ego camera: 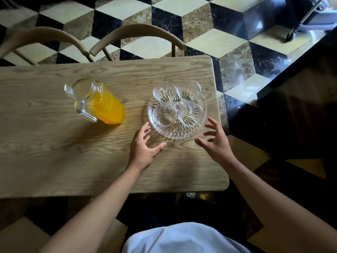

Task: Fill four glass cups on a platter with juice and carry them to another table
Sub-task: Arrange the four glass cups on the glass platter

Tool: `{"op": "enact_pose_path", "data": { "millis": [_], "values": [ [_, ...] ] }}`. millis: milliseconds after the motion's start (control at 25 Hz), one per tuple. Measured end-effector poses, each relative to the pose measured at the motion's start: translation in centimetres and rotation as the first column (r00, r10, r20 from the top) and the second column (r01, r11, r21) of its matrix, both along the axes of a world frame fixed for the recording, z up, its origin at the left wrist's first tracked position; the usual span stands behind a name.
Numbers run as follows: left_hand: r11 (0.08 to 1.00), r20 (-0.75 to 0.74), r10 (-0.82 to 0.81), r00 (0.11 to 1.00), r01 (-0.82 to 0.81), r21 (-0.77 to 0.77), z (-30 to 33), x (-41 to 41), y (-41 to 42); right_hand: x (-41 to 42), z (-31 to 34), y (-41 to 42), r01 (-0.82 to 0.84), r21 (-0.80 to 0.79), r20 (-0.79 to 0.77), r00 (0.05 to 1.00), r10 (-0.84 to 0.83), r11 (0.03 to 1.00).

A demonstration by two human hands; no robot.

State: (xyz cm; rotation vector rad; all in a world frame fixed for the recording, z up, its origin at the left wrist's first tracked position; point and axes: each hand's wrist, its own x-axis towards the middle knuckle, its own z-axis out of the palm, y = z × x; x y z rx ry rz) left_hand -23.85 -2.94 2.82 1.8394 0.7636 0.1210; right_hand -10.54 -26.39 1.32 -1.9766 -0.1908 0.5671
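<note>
A clear cut-glass platter sits near the right end of the wooden table. Several clear glass cups stand on it, with no juice visible in them. A glass pitcher of orange juice stands to the platter's left, its handle facing me. My left hand hovers just off the platter's near-left rim, fingers spread and loosely bent, holding nothing. My right hand hovers at the near-right rim, fingers also spread, holding nothing. Neither hand clearly touches the platter.
Two curved wooden chair backs stand behind the table's far edge. A few drops lie near the table's right edge. The floor is a black, cream and brown cube-pattern tile. A dark counter is to the right.
</note>
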Motion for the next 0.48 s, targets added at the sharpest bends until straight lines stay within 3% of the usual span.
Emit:
{"op": "enact_pose_path", "data": {
  "millis": [480],
  "values": [
    [0.970, 0.048, 0.228, 0.972, -0.232, 0.079, 3.9, -7.8, -2.0, -5.2, 2.8, 2.1, -0.193, 0.133, 0.004, 0.981, 0.194, 0.972]
  ]
}}
